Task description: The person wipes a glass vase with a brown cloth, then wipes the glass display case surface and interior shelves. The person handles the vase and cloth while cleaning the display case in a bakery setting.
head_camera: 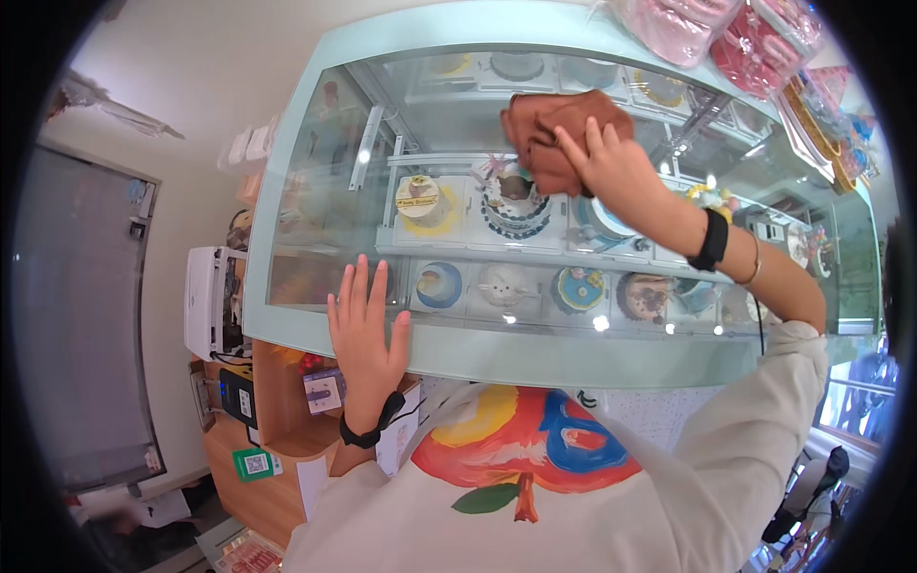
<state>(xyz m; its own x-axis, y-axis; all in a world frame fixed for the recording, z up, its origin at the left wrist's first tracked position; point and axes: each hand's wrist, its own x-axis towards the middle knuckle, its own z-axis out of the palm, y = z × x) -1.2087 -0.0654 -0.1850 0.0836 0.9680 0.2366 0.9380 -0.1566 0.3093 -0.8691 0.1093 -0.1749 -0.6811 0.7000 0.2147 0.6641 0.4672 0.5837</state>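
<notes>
Under my right hand [609,161] a crumpled brown cloth [551,132] lies against the glass of a pale mint-framed display case [501,358]. My fingers press on the cloth and cover part of it. My left hand [369,333] rests with spread fingers on the case's near left edge and holds nothing. Through the glass I see several decorated cakes on shelves. One is a white and yellow cake [421,204]. Another, with dark piped trim [514,208], sits partly behind the cloth. Lower down is a blue cake with a yellow centre [582,289].
Pink plastic-wrapped packages [763,43] sit on the far right of the case. At the left stand a white machine [204,304] and a wooden counter [286,437] with a black payment box [238,396] and a green code card [256,465]. A dark door [82,315] is further left.
</notes>
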